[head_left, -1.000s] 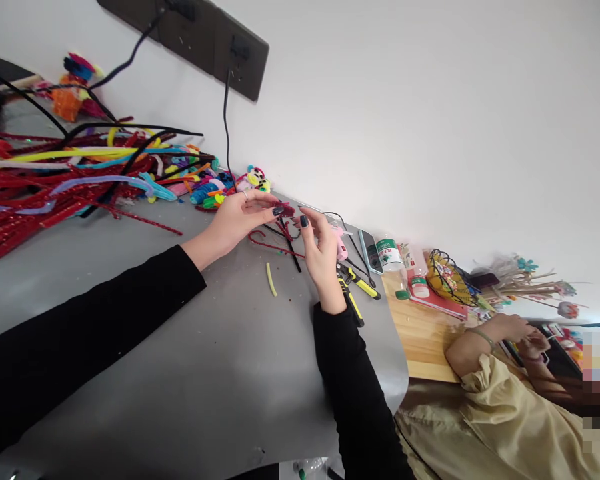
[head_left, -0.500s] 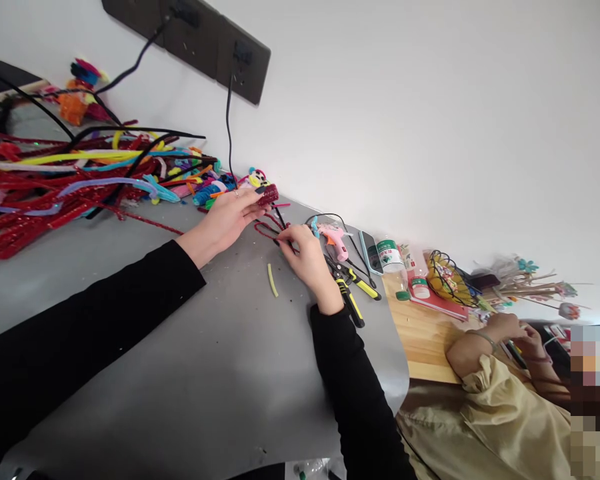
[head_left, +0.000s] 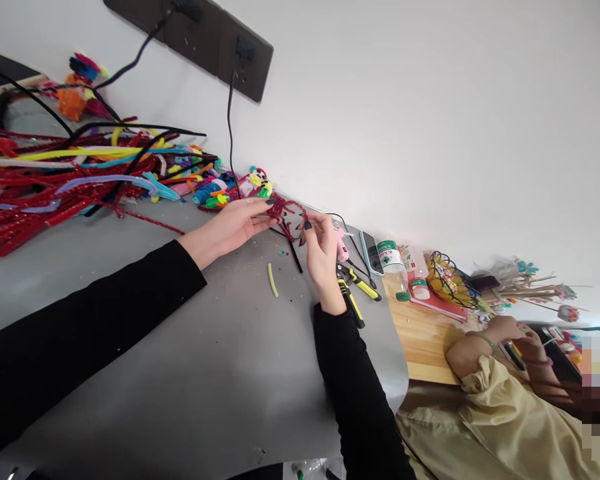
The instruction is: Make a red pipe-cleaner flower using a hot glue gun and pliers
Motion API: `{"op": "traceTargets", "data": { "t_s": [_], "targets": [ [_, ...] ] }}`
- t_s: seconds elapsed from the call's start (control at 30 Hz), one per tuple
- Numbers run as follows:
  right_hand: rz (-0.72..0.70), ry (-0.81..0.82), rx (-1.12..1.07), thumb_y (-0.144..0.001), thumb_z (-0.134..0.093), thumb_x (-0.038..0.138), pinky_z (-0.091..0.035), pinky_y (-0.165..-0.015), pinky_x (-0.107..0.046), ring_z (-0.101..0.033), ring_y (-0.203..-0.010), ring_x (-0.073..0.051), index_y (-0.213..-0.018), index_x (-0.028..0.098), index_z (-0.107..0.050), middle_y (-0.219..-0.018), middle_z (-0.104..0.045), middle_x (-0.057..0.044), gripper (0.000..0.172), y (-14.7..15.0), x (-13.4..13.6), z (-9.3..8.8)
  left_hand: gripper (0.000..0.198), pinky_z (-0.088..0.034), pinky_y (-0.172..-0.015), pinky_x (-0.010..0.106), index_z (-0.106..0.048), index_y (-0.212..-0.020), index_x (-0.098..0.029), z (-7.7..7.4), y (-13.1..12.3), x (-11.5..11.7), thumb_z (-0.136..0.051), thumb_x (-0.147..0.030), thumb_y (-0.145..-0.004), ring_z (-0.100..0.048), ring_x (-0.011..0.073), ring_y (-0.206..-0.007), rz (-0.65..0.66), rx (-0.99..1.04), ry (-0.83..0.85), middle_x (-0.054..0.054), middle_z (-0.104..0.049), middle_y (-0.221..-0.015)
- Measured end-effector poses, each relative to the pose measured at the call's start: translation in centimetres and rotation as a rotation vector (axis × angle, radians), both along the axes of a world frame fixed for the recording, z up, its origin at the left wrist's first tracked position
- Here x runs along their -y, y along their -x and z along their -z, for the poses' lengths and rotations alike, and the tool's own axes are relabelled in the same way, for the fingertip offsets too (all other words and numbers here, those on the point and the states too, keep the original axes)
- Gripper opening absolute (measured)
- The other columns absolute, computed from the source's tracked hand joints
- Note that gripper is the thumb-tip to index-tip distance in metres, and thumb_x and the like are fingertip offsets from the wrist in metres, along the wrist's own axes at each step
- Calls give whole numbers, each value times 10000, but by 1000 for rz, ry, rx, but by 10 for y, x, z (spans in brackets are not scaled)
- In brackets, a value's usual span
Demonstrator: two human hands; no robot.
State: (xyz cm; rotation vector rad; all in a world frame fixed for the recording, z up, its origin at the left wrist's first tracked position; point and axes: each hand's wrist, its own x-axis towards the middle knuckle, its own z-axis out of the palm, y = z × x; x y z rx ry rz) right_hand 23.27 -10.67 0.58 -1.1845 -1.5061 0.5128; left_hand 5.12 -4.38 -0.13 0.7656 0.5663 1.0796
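Observation:
My left hand (head_left: 237,223) pinches a dark red glittery bundle of pipe cleaner (head_left: 277,205) between thumb and fingers. From that bundle a red pipe cleaner curves out in a loop (head_left: 295,208), and my right hand (head_left: 323,247) grips the loop's far side with its fingertips. Below the two hands a black pipe cleaner (head_left: 294,257) slants down; whether it is joined to the red piece, I cannot tell. A short pale yellow piece (head_left: 273,280) lies on the grey mat (head_left: 230,373) nearby.
Colourful pipe cleaners (head_left: 80,180) are heaped at the left. Black and yellow pliers (head_left: 353,300), a pink glue gun (head_left: 341,243) and a phone (head_left: 371,253) lie right of my hands. Beyond stand bottles (head_left: 393,263) and a wire basket (head_left: 450,280). A co-worker in a tan sleeve (head_left: 500,400) sits at the right.
My right hand has moved a little right and up, turning over, and the red loop now spreads between both hands. The black pipe cleaner's lower end has come into view.

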Motion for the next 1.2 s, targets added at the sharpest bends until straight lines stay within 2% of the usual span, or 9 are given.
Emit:
{"op": "traceTargets", "data": {
  "t_s": [0.13, 0.23, 0.4, 0.57, 0.73, 0.87, 0.97, 1.1, 1.2],
  "targets": [
    [1, 35, -40, -952, -474, 308, -470, -644, -279, -484, -680, -131, -1033, 242, -547, -964, -610, -21, 128, 0, 2, -2, 127, -600, -964, 387, -746, -953, -144, -5, -2, 6, -725, -170, -831, -757, 216, -920, 95, -66, 27, 126, -789, -1008],
    [5, 36, -58, -1003, -460, 435, -420, -564, -272, -396, -599, -121, -1000, 249, -554, -917, -587, -7, 209, -1, 2, -3, 159, -601, -974, 401, -749, -980, -135, -6, -3, 9, -702, -127, -828, -767, 236, -932, 136, -75, 57, 140, -794, -1014],
    [4, 28, -24, -1016, -450, 593, -438, -616, -280, -473, -644, -142, -980, 247, -577, -769, -537, 12, 370, 0, 1, -1, 238, -618, -933, 406, -765, -1032, -168, -6, -3, 10, -688, -101, -816, -767, 227, -873, 148, -67, 64, 113, -796, -1011],
    [-74, 12, -6, -1005, -490, 510, -483, -665, -317, -533, -670, -168, -1153, 259, -570, -761, -559, 6, 302, 3, 0, -1, 171, -615, -823, 383, -796, -997, -223, -2, -2, 8, -742, -204, -835, -750, 232, -891, 156, -133, 53, 99, -794, -1045],
    [-12, 8, -54, -985, -479, 420, -475, -633, -304, -502, -668, -154, -1122, 257, -529, -844, -556, -11, 219, 2, -1, -2, 116, -578, -777, 322, -804, -920, -200, 1, -1, 7, -815, -274, -831, -741, 215, -939, 167, -161, 1, 111, -791, -1040],
    [35, 18, -123, -986, -477, 493, -419, -558, -278, -416, -603, -130, -1002, 263, -495, -838, -532, 2, 231, 0, -1, -3, 231, -589, -849, 348, -807, -983, -195, 4, -1, 6, -881, -265, -776, -732, 202, -916, 180, -123, -69, 108, -780, -1070],
    [44, -34, -193, -976, -525, 572, -397, -575, -276, -384, -581, -124, -821, 257, -449, -688, -416, 47, 359, 2, 2, -6, 345, -602, -895, 380, -809, -1045, -217, 6, 0, 5, -916, -225, -717, -736, 213, -946, 201, -107, -111, 106, -765, -1150],
    [84, -49, -115, -938, -607, 608, -355, -593, -275, -355, -582, -110, -648, 237, -379, -603, -353, 62, 523, 5, 6, -10, 407, -611, -895, 390, -813, -1084, -250, 5, 1, 6, -928, -267, -694, -732, 230, -994, 231, -137, -166, 104, -754, -1201],
    [65, -31, -114, -943, -586, 623, -334, -571, -273, -358, -560, -104, -659, 226, -472, -585, -366, 63, 501, 6, 7, -11, 428, -602, -906, 385, -821, -1077, -256, 4, 0, 8, -931, -276, -664, -710, 258, -1085, 212, -154, -245, 105, -741, -1266]
  ]
}}
